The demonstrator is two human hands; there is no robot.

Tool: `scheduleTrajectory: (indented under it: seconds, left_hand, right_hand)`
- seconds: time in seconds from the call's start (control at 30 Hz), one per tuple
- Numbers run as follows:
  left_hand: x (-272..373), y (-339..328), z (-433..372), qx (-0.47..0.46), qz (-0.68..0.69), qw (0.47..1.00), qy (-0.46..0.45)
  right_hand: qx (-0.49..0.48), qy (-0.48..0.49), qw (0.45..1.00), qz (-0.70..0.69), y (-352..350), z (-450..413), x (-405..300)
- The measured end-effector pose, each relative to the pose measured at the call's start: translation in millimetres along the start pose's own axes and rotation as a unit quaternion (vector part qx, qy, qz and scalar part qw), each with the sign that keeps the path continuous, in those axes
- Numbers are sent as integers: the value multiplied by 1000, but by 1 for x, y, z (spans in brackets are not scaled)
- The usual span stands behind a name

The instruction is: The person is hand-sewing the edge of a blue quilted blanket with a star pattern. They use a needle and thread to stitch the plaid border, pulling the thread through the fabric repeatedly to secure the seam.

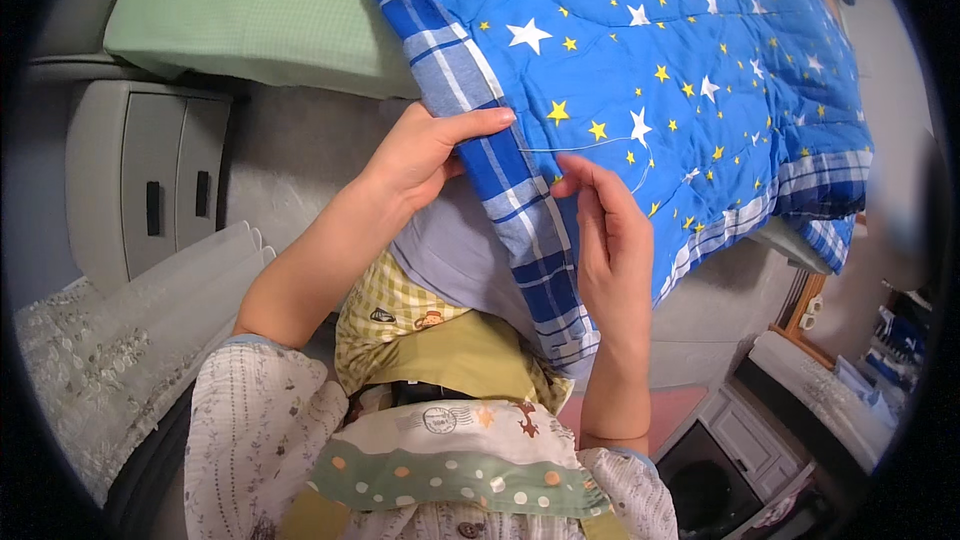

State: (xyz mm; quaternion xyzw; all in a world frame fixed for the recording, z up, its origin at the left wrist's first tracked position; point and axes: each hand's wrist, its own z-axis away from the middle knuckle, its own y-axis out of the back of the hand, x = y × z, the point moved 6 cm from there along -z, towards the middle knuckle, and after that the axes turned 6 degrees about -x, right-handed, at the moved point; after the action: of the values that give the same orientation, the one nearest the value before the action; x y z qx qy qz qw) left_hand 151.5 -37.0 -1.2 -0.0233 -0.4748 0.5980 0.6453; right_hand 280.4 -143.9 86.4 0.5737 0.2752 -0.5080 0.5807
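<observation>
A blue quilt (660,37) printed with white and yellow stars lies across the bed and over my lap. Along its near edge runs a blue, grey and white plaid border (517,202). My left hand (416,154) grips this border, thumb on top and fingers underneath. A thin white thread (577,148) leaves the border's inner seam and loops to the right over the stars. My right hand (611,232) hovers by the thread with its fingers curled. Whether a needle sits between those fingertips is too small to tell.
A green-covered mattress (262,22) shows at upper left. Below it stands a grey bedside cabinet (150,172) with dark handles, beside a white lace curtain (135,352). At lower right is a white cabinet (750,435) with a dark panel.
</observation>
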Motion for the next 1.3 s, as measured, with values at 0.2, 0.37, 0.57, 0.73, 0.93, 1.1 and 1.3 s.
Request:
scheduleTrajectory:
  seconds: [0.2, 0.37, 0.57, 0.73, 0.93, 1.1, 1.3]
  left_hand:
    - [0, 2, 1, -2, 18, 1000, -6]
    - [3, -1, 4, -5, 24, 1000, -7]
    - [8, -3, 4, -20, 31, 999, -30]
    - [8, -3, 4, -31, 38, 998, -35]
    - [7, -2, 4, -32, 40, 998, -37]
    - [8, -2, 5, -25, 37, 998, -45]
    - [11, -4, 8, -16, 13, 999, -47]
  right_hand:
    - [33, -47, 998, -17, -7, -8, -10]
    - [84, 12, 996, 9, -11, -7, -9]
    - [117, 112, 962, 220, -17, -9, -26]
    - [94, 38, 987, 127, -23, -10, -17]
    - [103, 30, 986, 128, -24, -12, -10]
    - [108, 14, 988, 106, -24, -13, -7]
    - [102, 0, 992, 75, -23, -15, -7]
